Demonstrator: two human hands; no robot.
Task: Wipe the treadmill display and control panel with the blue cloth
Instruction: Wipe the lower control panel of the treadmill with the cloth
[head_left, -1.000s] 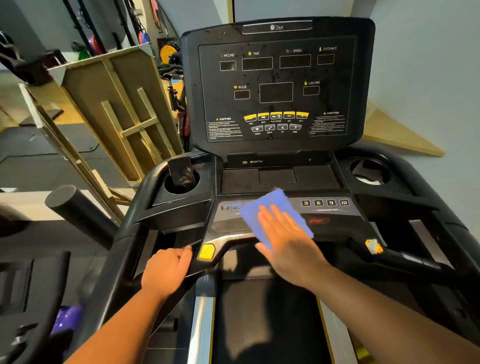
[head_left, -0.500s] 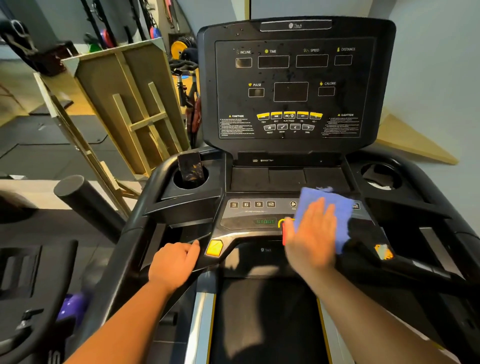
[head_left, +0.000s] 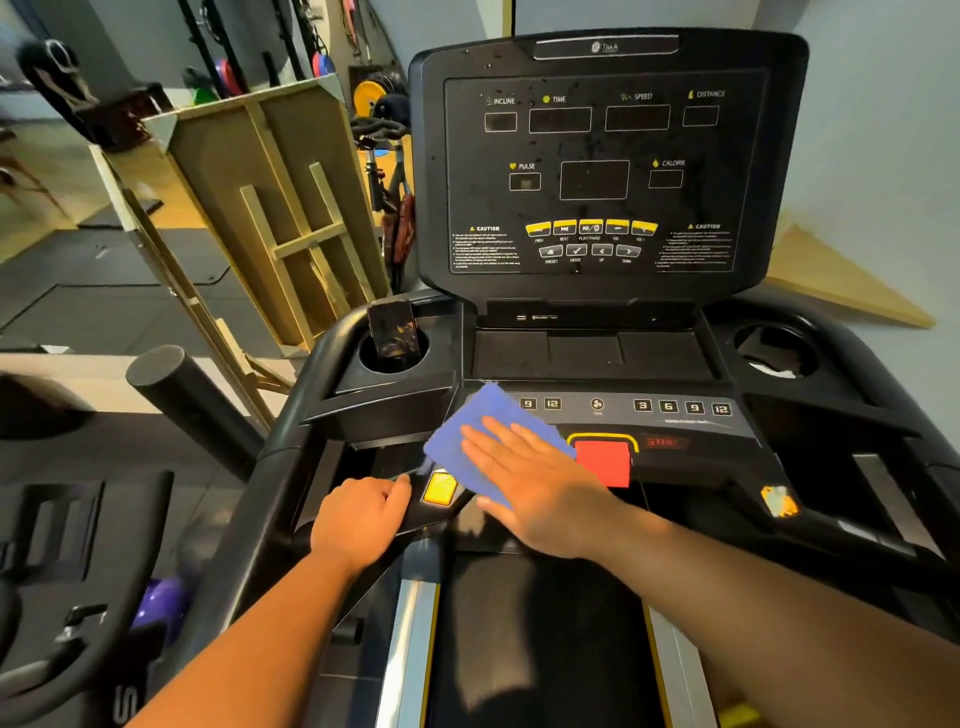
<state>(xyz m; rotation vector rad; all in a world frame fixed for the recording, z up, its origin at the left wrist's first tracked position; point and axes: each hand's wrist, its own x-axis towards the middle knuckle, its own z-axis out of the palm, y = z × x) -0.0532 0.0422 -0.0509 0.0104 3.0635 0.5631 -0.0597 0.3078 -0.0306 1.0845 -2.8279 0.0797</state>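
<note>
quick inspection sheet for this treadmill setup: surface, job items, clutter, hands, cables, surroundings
surface: control panel has number keys, a fan key, a red stop button; upright display is dark and speckled with spots
job's things: blue cloth lies flat on the panel's left part
clutter: phone standing in the left cup holder; scrap of something pale in the right cup holder
hands: right hand pressed flat on the cloth; left hand grips the handlebar beside a yellow pad
cables: nothing seen
surroundings: wooden frame leaning at left, weight plates behind, wall at right
</note>
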